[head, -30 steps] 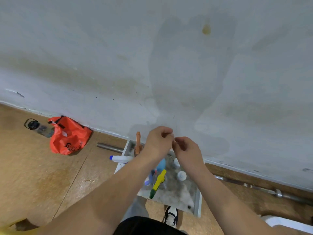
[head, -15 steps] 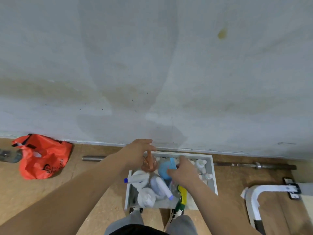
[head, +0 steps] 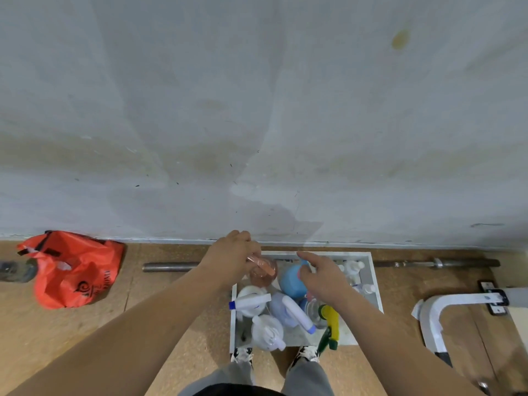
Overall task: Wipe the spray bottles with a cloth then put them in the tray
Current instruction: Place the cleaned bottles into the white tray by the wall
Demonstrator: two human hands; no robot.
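Note:
A white tray (head: pixel 373 284) on the floor by the wall holds several spray bottles. My left hand (head: pixel 231 258) grips the head of a pink see-through spray bottle (head: pixel 264 274) at the tray's far left corner. My right hand (head: pixel 321 277) hovers with fingers spread over a blue bottle (head: pixel 290 282). White bottles (head: pixel 251 301) (head: pixel 267 332), a pale blue one with a white sprayer (head: pixel 294 311) and a yellow-green sprayer (head: pixel 330 327) fill the near half. Small white bottles (head: pixel 354 267) stand at the far right. No cloth is visible.
A red plastic bag (head: pixel 71 270) lies to the left by the wall, a dark object (head: pixel 14 271) beside it. A metal bar (head: pixel 171 266) runs along the wall behind the tray. A white frame (head: pixel 437 310) stands on the right. My shoes (head: pixel 243 354) touch the tray's near edge.
The view tilted down and steadied over the tray. My left hand closed on the pink bottle's head, and my right hand lifted from the blue bottle and opened.

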